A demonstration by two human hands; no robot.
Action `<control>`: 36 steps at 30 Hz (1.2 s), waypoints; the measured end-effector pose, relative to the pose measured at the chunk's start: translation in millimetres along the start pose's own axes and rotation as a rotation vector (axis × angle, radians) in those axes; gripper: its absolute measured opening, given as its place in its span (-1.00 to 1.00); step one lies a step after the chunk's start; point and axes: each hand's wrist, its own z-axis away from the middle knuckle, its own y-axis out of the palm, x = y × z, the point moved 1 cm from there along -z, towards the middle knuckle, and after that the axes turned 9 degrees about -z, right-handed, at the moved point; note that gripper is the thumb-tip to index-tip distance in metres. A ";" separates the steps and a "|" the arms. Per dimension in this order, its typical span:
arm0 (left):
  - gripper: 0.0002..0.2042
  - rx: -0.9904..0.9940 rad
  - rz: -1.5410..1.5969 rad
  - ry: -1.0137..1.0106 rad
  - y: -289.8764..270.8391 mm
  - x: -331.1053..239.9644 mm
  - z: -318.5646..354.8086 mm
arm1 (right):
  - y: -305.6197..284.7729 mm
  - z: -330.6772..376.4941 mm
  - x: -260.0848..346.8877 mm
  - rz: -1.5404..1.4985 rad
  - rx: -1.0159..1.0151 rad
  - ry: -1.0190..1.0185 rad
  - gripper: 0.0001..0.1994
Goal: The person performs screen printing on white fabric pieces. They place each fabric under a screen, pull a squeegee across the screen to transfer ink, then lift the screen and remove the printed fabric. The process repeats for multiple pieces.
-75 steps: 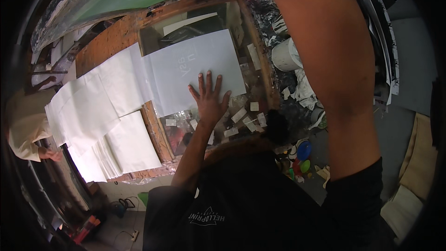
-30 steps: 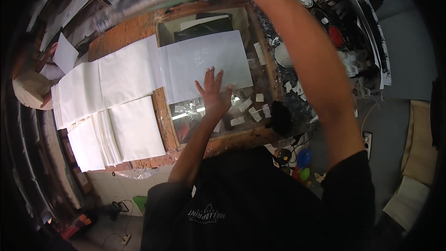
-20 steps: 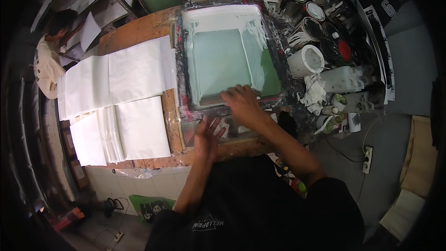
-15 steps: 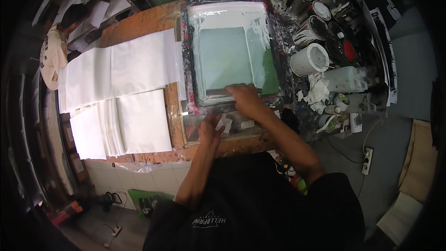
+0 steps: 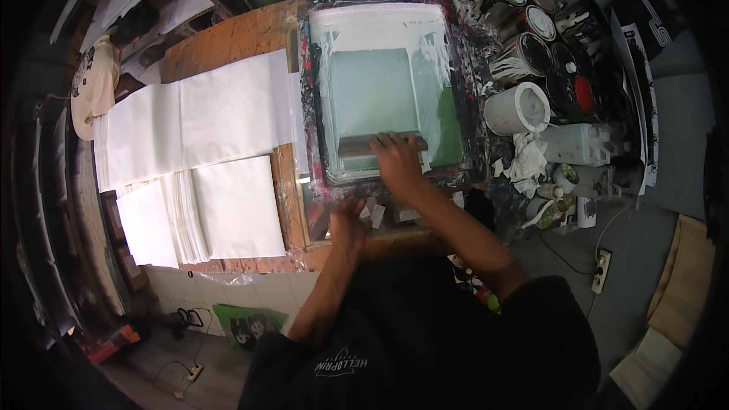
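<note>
A screen-printing frame [image 5: 322, 118] lies on the table in front of me. White ink [image 5: 364, 19] is thick at its far end and streaked down its right side. Near the frame's front end, my right hand [image 5: 400, 165] grips a dark-handled squeegee [image 5: 355, 145] that lies crosswise on the pale green mesh [image 5: 372, 91]. My left hand [image 5: 349, 228] is just off the frame's near edge, fingers loosely apart, holding nothing; motion blurs it slightly.
Stacks of white fabric [image 5: 228, 102] cover the wooden table [image 5: 220, 34] at left. Ink cans [image 5: 522, 55], a white bucket [image 5: 520, 108], crumpled tissue [image 5: 528, 163] and a clear plastic container [image 5: 573, 144] crowd the right. Another person [image 5: 97, 83] is at the far left.
The squeegee in my right hand has turned so more of its handle shows, still near the front of the frame. My left hand has dropped slightly toward me. The view has shifted a little.
</note>
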 end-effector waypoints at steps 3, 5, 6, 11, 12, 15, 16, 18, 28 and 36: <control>-0.75 0.034 -0.049 0.023 2.1 -3.9 9.2 | 1.4 -47.6 -18.0 0.017 -0.030 -0.015 -0.64; -0.77 -0.002 -0.022 -0.003 3.8 -4.1 10.6 | 0.1 -82.9 -30.3 0.042 -0.044 -0.022 -0.63; -0.77 -0.017 -0.012 -0.015 5.4 -4.3 9.9 | 3.8 -102.7 -41.9 0.048 -0.116 -0.038 -0.61; -0.81 0.006 -0.010 0.004 -6.3 4.0 2.4 | -21.9 -199.8 -68.7 0.033 0.088 0.092 -0.53; -0.81 -0.006 0.008 -0.001 -6.5 4.2 0.6 | -30.0 -216.8 -71.7 0.025 0.144 0.112 -0.53; -0.82 -0.027 0.038 0.020 -3.4 1.3 10.0 | -41.7 -253.8 -81.3 0.002 0.133 0.122 -0.53; -0.81 -0.013 0.022 0.024 -3.3 0.9 10.1 | -37.4 -265.2 -91.3 -0.009 0.065 0.147 -0.52; -0.80 0.013 -0.015 0.031 -4.4 -0.3 10.4 | -17.1 -272.2 -111.2 0.106 -0.087 0.093 -0.51; -0.68 0.156 -0.045 0.157 -15.3 -2.9 4.4 | -82.0 -224.6 -88.0 -0.078 0.050 0.119 -0.60; -0.76 0.207 -0.050 0.279 -11.2 -21.9 23.9 | -125.9 -17.1 20.4 -0.179 0.374 -0.031 -0.71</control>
